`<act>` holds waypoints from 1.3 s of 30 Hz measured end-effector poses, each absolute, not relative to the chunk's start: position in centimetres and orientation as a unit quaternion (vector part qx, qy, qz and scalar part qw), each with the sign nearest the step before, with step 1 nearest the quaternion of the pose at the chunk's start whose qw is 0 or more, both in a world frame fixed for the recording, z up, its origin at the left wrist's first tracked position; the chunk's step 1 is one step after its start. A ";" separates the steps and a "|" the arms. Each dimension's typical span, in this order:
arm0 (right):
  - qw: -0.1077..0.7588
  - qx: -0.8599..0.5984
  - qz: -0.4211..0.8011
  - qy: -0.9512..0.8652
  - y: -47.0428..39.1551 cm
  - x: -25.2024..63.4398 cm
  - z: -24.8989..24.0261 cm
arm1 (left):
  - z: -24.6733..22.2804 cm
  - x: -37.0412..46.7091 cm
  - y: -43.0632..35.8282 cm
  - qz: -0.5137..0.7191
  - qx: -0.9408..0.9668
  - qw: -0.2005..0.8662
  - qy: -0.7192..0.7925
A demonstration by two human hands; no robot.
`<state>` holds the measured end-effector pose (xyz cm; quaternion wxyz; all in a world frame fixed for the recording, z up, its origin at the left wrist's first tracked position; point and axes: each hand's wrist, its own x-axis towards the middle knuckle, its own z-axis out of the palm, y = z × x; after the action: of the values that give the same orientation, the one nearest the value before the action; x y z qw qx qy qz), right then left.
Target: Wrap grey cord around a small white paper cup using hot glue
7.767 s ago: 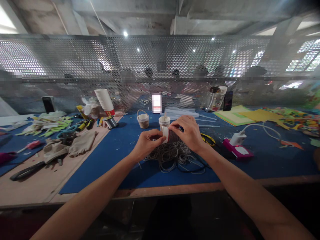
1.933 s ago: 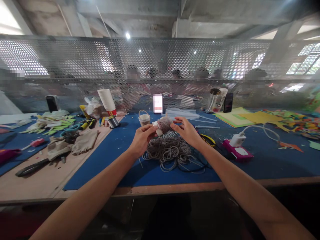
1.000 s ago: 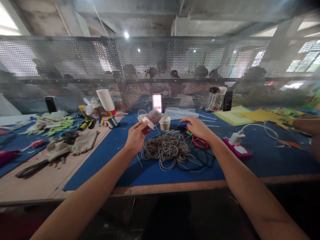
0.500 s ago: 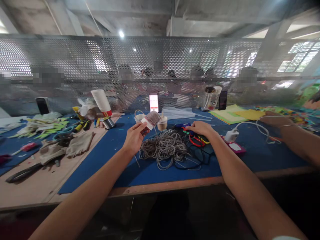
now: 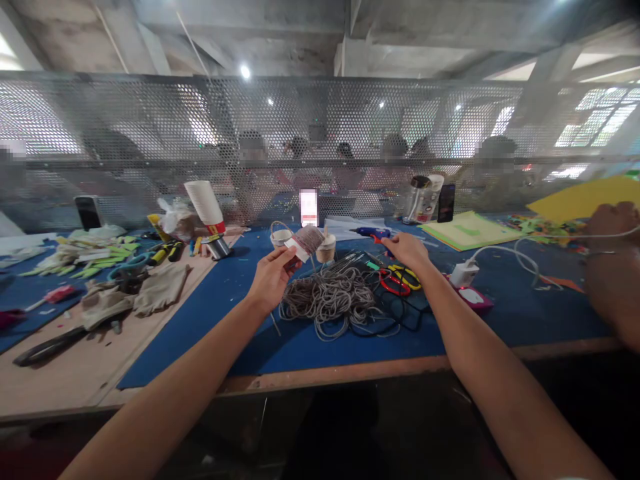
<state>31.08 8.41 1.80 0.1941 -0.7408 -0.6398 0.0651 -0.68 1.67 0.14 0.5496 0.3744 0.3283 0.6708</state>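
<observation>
In my left hand (image 5: pixel 273 275) is a small paper cup (image 5: pixel 306 243) wrapped in grey-brown cord, pinched at its white part and held above the blue mat (image 5: pixel 200 327). My right hand (image 5: pixel 406 250) grips a blue glue gun (image 5: pixel 373 233), its nozzle pointing left. Between and below my hands lies a tangled heap of grey cord (image 5: pixel 335 297). Red-handled scissors (image 5: pixel 394 283) and a yellow-handled pair (image 5: pixel 407 275) rest just below my right hand. Behind the held cup stand a small white cup with a handle (image 5: pixel 281 237) and a cord-wrapped cup (image 5: pixel 326 249).
Stacked paper cups (image 5: pixel 204 202) stand at the back left, with work gloves (image 5: pixel 163 288) nearer. A white charger (image 5: pixel 464 273) and cable lie right of my forearm. Another person's hand (image 5: pixel 613 223) holds a yellow sheet (image 5: pixel 585 199) at the far right. A perforated screen (image 5: pixel 310 113) spans the back.
My right hand has lifted the glue gun from beside the scissors, exposing more of them. At the far right, the other person's hand has moved right, raising the yellow sheet.
</observation>
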 end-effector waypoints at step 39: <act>0.464 -0.360 0.287 -0.757 1.7 21.3 1.6 | 0.1 -0.3 1.5 0.671 0.411 0.516 0.339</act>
<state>21.26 1.71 1.59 0.4643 -0.3596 -0.7566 0.2874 -0.33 1.48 0.11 0.5162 0.4109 0.3393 0.6705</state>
